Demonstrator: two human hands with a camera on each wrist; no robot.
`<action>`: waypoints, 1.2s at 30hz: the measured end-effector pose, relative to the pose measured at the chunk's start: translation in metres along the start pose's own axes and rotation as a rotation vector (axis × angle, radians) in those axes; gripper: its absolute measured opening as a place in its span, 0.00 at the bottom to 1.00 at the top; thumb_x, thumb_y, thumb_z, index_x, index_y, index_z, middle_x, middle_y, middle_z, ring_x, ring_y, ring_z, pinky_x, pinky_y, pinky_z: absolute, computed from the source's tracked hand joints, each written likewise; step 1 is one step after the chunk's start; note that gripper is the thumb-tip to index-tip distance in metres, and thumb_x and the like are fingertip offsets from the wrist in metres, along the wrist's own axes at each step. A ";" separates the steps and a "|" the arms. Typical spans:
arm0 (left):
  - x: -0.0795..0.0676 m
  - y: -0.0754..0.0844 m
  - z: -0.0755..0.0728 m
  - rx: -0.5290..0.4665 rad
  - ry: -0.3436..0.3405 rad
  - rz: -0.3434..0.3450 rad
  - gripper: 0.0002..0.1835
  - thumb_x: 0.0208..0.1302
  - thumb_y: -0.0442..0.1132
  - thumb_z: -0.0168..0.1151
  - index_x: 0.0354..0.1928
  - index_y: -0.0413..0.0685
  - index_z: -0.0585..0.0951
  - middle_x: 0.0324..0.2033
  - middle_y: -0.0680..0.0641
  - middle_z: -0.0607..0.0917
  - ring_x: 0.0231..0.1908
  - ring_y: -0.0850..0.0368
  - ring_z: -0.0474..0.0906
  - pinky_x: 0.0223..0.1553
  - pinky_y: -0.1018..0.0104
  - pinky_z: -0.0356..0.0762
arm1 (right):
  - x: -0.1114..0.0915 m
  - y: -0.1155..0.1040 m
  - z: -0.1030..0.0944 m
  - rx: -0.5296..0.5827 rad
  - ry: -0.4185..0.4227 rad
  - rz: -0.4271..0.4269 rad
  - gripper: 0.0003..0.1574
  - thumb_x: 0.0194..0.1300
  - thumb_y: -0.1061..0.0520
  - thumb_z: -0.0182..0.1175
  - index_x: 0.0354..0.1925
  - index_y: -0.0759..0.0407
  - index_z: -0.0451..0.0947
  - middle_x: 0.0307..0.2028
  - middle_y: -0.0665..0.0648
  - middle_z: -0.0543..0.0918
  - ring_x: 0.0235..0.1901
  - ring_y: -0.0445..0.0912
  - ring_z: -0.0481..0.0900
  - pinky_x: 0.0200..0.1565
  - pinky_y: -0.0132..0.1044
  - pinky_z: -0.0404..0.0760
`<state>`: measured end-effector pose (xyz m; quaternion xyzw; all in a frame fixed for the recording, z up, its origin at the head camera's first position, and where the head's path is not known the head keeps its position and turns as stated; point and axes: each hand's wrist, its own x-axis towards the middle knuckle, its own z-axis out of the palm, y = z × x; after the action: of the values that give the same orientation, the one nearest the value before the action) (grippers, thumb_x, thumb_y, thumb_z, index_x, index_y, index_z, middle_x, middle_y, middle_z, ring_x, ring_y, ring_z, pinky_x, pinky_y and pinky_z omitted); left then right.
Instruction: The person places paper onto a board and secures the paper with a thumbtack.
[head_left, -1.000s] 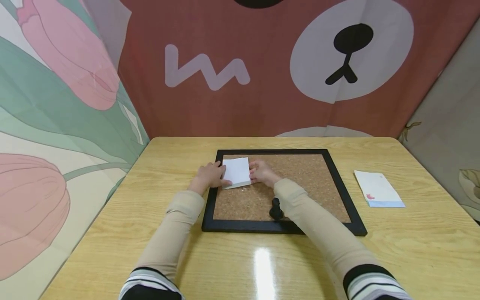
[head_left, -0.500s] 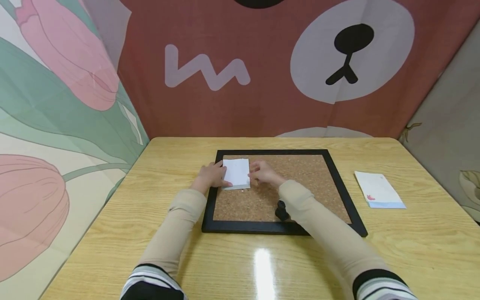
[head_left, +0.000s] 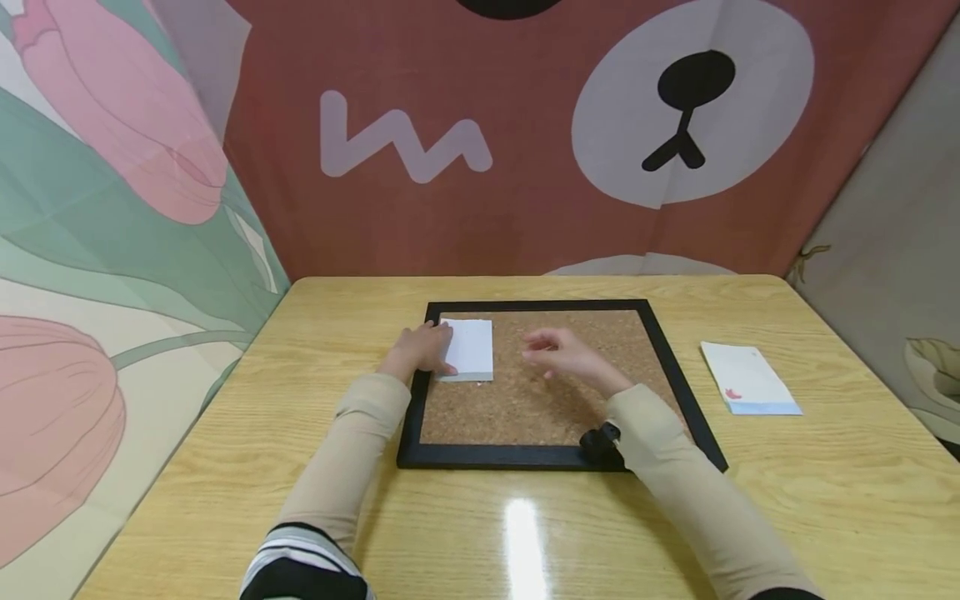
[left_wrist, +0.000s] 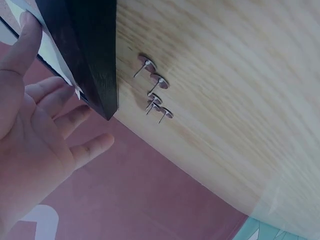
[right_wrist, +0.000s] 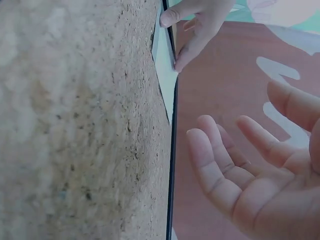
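A white paper sheet (head_left: pixel 472 348) lies at the upper left of a black-framed corkboard (head_left: pixel 480 412), flat on the wooden table. My left hand (head_left: pixel 422 347) rests over the board's left frame, thumb and fingertips pressing the paper's left edge. Its fingers are spread in the left wrist view. To the right of the paper, my right hand (head_left: pixel 570 357) is above the cork, fingers loosely bent with nothing between them. In the left wrist view, several thumbtacks (left_wrist: pixel 159 80) lie on the table beside the frame, points up; the left arm hides them in the head view.
A notepad (head_left: pixel 750 379) with a pink print and blue lower strip lies right of the board. Behind the table hangs a red-brown cloth (head_left: pixel 525 233) with a bear print. A black wrist camera (head_left: pixel 598 442) sits by the right cuff, over the board's front edge.
My right hand has left the paper's right edge and moved to the right. The paper now lies flatter, and my left hand keeps its place on the left edge.
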<state>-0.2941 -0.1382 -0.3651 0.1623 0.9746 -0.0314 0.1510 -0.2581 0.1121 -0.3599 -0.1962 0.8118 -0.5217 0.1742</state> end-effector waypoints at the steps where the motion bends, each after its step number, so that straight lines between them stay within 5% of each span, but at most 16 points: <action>1: 0.000 -0.001 0.000 -0.011 -0.005 0.009 0.43 0.53 0.57 0.61 0.66 0.42 0.58 0.65 0.43 0.56 0.64 0.43 0.47 0.57 0.41 0.49 | -0.002 0.001 0.000 0.001 -0.002 -0.003 0.30 0.64 0.58 0.53 0.59 0.73 0.61 0.51 0.70 0.69 0.45 0.58 0.71 0.37 0.47 0.76; 9: 0.000 -0.005 -0.003 -0.069 -0.034 0.020 0.42 0.54 0.55 0.61 0.66 0.42 0.58 0.65 0.43 0.56 0.65 0.42 0.45 0.58 0.41 0.47 | -0.004 0.012 -0.007 0.176 -0.021 0.003 0.29 0.65 0.60 0.50 0.59 0.76 0.58 0.52 0.75 0.67 0.46 0.63 0.71 0.41 0.50 0.75; 19: 0.005 -0.006 -0.005 -0.071 -0.038 0.023 0.43 0.53 0.56 0.61 0.65 0.40 0.58 0.64 0.41 0.57 0.64 0.41 0.47 0.58 0.42 0.48 | -0.002 0.036 -0.016 0.553 -0.005 0.096 0.30 0.67 0.61 0.48 0.61 0.76 0.52 0.47 0.67 0.75 0.35 0.46 0.79 0.38 0.39 0.77; 26: 0.008 -0.007 -0.004 -0.042 -0.044 0.012 0.43 0.52 0.56 0.62 0.65 0.40 0.59 0.64 0.41 0.57 0.64 0.41 0.48 0.57 0.41 0.49 | -0.002 0.051 -0.015 0.674 -0.054 0.110 0.31 0.69 0.62 0.44 0.64 0.75 0.47 0.38 0.58 0.79 0.35 0.46 0.79 0.39 0.39 0.76; 36: 0.012 -0.009 -0.007 -0.043 -0.049 0.015 0.43 0.53 0.55 0.62 0.65 0.39 0.58 0.65 0.40 0.57 0.63 0.40 0.48 0.57 0.41 0.49 | -0.001 0.057 -0.017 0.731 -0.012 0.134 0.30 0.70 0.60 0.42 0.64 0.74 0.48 0.37 0.57 0.79 0.34 0.46 0.78 0.38 0.38 0.76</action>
<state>-0.3096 -0.1419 -0.3617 0.1655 0.9698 -0.0130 0.1785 -0.2734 0.1469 -0.4055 -0.0704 0.5818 -0.7635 0.2711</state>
